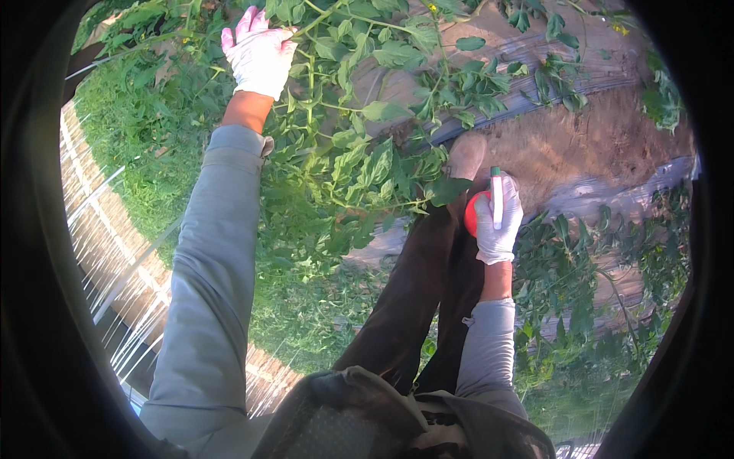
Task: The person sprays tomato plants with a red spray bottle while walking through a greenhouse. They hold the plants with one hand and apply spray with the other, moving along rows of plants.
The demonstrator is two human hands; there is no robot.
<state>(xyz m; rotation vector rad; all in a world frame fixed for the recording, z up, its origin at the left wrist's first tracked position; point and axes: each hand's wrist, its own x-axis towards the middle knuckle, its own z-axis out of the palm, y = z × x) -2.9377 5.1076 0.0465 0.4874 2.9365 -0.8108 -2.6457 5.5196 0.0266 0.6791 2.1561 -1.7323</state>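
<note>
My left hand (pixel 259 57), in a white glove stained pink at the fingers, is up among the tomato plants (pixel 321 115). Its thumb and index finger meet at the end of a green stem (pixel 315 24), while the other fingers are spread. Lower on the right, my right hand (pixel 503 218), in a white glove too, grips what looks like a small spray bottle (pixel 471 217). The bottle's rounded body is red, and its long white head (pixel 497 201) has a green tip pointing away from me. My palm and fingers partly hide the red body.
A strip of bare soil (pixel 573 143) runs between beds covered with plastic film (pixel 608 186). My shoe (pixel 467 155) stands beside the leaves. More tomato plants (pixel 562 275) grow on the right. White strings (pixel 132 338) stretch upward at the left, near a pale path (pixel 92 178).
</note>
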